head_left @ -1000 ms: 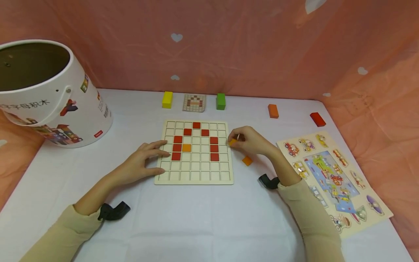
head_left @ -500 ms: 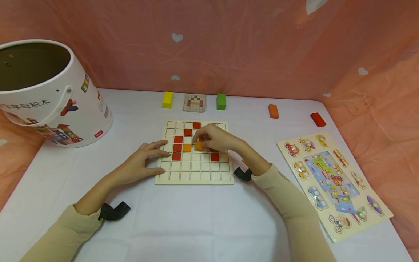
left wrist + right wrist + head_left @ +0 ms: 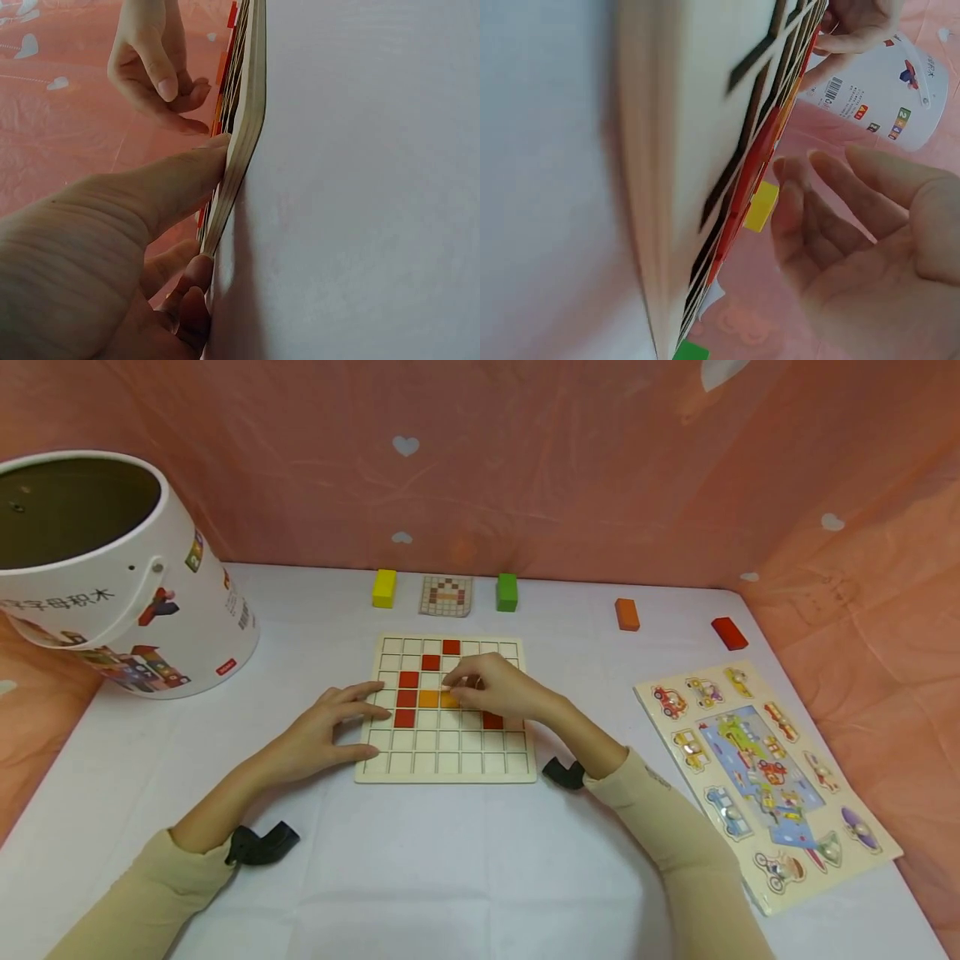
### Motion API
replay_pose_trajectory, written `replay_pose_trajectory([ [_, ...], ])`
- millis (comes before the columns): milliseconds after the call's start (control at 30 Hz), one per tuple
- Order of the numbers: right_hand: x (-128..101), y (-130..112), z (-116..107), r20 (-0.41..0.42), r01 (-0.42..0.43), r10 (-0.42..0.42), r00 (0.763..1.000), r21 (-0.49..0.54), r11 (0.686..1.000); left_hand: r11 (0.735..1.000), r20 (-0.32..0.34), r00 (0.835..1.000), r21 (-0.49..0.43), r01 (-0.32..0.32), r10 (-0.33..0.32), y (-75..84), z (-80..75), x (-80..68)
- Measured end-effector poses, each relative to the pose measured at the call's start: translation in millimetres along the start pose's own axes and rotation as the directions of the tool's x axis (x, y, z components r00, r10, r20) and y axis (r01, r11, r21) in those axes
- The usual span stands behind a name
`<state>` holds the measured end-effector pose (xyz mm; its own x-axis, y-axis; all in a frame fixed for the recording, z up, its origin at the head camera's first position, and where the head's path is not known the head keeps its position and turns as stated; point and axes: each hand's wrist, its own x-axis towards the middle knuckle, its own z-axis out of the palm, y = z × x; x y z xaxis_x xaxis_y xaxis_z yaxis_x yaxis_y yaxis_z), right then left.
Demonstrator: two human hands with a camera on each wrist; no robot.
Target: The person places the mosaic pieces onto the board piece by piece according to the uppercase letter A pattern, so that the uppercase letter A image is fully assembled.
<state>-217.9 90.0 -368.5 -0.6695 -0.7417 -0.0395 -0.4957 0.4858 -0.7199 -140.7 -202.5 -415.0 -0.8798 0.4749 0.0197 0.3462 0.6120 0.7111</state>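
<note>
Upper left of the frame: big white bucket, tipped a bit, dark inside.

Next over, left hand flat on the table, grip apart, straight fingers pressing on the left edge of the grid board to pin it. Clear in the left wrist view too, fingertips right on the board rim.

Middle of the frame, the board itself: flat, pretty much square, so no real long axis, edges lined up with the near table edge. Red tiles in an arch shape, one orange tile already seated inside.

Just right of that, touching it: second orange tile, under the fingertips of the right hand. Grip loose and apart by the look of the right wrist view, tips resting on the tile rather than clamped on it. Square piece, lying flat, sides parallel to the grid lines, so again no long axis to speak of.

Looks like the seating step: tile in its cell or nearly so. Next move probably calls for a straight push down, then a clean lift of the fingers without dragging the neighbour.

Along the back: yellow block, pattern card, green block, orange block, red block.

Far right: vehicle puzzle, angled, untouched.
</note>
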Motion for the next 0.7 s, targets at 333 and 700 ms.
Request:
replay_pose_trajectory([
  [333,-50,18,-21,-0.207,-0.112,0.115,0.972,0.024,0.993,1.0,0.003,1.0,-0.021,-0.002,0.002,0.6,1.7,1.1],
  [700,-107,64,-53,0.05,-0.107,0.101,0.994,0.118,0.987,1.0,0.003,1.0,0.001,-0.001,0.001,1.3,-0.5,-0.3],
])
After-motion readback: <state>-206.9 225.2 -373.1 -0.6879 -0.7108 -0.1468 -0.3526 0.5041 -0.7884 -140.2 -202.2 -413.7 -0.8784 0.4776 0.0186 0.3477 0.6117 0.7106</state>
